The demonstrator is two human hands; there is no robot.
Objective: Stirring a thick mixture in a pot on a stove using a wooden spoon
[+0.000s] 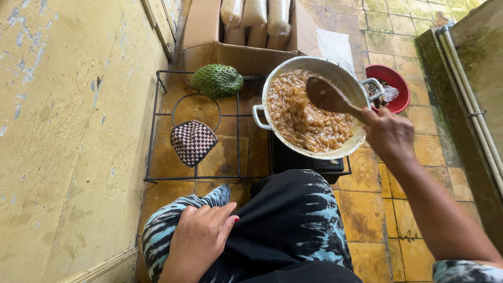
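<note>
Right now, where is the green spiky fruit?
In the head view, the green spiky fruit lies upper left on the metal rack, left of the pot, before the cardboard box.

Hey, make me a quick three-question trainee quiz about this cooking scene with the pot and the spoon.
1. True or false: the right hand holds the wooden spoon over the pot.
2. Where does the left hand rest?
3. The spiky green fruit lies on: A) the metal rack, B) the red bowl, C) the cardboard box.

Key: 1 true; 2 on the person's knee; 3 A.
</note>
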